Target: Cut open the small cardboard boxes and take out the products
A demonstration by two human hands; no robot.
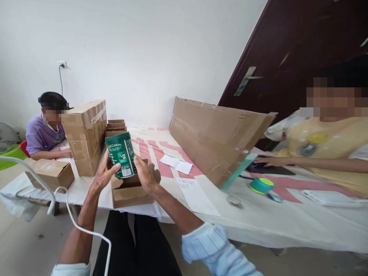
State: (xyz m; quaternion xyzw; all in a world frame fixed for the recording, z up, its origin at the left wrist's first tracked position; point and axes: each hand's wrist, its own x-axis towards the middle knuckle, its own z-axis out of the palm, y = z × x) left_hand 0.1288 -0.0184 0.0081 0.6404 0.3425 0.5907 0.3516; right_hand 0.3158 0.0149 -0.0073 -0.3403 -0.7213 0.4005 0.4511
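A green canister [124, 151] with a printed label and a barcode is held up between my two hands, its lid end upward and slightly tilted. My left hand [103, 170] grips its left side, the thumb lying across the lower label. On the opposite side, the fingers of my right hand [145, 174] press against the canister's right edge. Just below and behind it sits an open cardboard box [130, 197] at the table's front edge. Its inside is partly hidden by the canister and my hands.
Stacked cardboard boxes [87, 142] and a closed small box [51, 172] stand left. A large cardboard panel [212, 138] leans mid-table, near white papers [198, 195] and a teal tape roll [261, 185]. People sit at both sides. A white cable [86, 230] crosses my left forearm.
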